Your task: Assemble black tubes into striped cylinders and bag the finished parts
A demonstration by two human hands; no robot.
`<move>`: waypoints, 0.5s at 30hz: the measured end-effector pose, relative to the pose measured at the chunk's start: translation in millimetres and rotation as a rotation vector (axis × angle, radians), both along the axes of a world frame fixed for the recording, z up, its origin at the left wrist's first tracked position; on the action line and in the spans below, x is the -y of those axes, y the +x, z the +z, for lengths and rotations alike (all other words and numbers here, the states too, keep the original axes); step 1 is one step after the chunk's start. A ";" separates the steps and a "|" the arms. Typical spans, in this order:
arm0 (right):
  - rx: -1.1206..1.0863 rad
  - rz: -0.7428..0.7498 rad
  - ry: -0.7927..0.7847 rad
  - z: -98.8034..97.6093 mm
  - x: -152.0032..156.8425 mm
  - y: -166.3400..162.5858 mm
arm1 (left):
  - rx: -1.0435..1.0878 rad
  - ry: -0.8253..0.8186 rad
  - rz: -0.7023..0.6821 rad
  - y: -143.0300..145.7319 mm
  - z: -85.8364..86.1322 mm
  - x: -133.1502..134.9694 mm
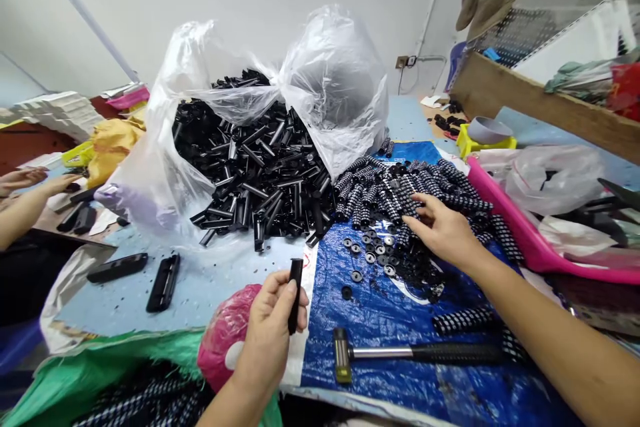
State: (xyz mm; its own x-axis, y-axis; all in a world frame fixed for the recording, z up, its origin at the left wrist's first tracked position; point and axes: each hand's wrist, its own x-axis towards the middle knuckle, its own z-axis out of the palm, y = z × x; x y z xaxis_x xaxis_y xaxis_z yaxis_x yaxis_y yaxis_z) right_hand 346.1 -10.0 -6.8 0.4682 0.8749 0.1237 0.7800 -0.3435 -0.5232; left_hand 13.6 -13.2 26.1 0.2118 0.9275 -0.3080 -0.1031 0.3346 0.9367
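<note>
In my left hand (275, 320) a slim black plastic tube (295, 293) stands nearly upright, pinched between thumb and fingers. My right hand (445, 230) is at the near side of a heap of black-and-white checkered tubes (370, 193); its thumb and forefinger are apart, with their tips at the heap. Small round black discs (370, 257) lie scattered just below it on the blue sheet (330, 293). Beyond my left hand, a large pile of plain black tubes (260, 173) spills from a clear plastic bag (335, 80).
A mallet (380, 352) lies along the sheet's near side. At right is a pink tray (505, 213); a pink wrapped bundle (225, 333) and a green sack (125, 353) are near left. Another person's hands (60, 185) are at the far left, past black plastic parts (164, 283).
</note>
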 end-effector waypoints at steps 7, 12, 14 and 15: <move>-0.259 0.219 0.064 -20.3 94.3 -36.2 | -0.158 0.081 -0.149 9.8 -2.7 -1.6; 0.204 -0.028 -0.120 -28.2 113.7 -13.1 | -0.178 0.117 -0.219 12.8 -6.5 1.0; 0.306 -0.109 -0.172 -28.7 113.1 -1.0 | -0.170 0.122 -0.230 13.2 -5.5 1.7; 0.340 -0.134 -0.189 -28.6 112.4 3.7 | -0.166 0.122 -0.236 13.3 -5.0 1.9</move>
State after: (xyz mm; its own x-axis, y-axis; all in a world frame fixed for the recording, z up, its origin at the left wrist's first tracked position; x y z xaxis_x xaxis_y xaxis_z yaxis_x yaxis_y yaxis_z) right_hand 349.8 -122.4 -35.4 0.5394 0.8313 0.1340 0.8395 -0.5187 -0.1616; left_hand 26.9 -15.2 21.1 0.3815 0.8911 -0.2457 0.1221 0.2149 0.9690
